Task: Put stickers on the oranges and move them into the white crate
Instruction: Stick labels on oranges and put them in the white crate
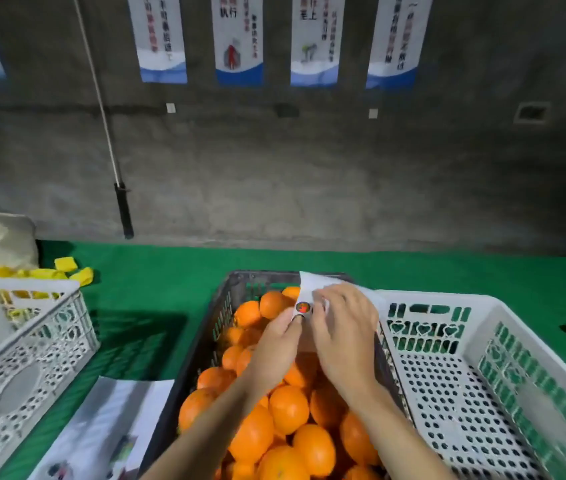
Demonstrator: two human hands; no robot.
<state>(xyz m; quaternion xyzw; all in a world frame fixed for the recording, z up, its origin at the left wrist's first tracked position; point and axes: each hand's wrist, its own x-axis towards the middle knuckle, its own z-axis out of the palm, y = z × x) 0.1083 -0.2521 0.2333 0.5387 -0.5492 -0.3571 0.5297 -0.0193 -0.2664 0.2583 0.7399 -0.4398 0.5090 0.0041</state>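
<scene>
A dark crate (220, 306) in the middle is heaped with oranges (288, 408). Above it both hands hold a white sticker strip (316, 284). My left hand (279, 344) pinches the strip's lower edge with the thumb just below a round red sticker (302, 307). My right hand (343, 327) grips the strip from the right, its fingers curled over the paper beside the sticker. The white crate (482, 386) stands directly to the right of the dark one and shows only its perforated bottom.
Another white crate (28, 344) with yellow items stands at the left, and loose yellow pieces (66, 268) lie behind it. Printed paper sheets (101, 431) lie on the green table (156, 292) by the dark crate. A grey wall rises behind.
</scene>
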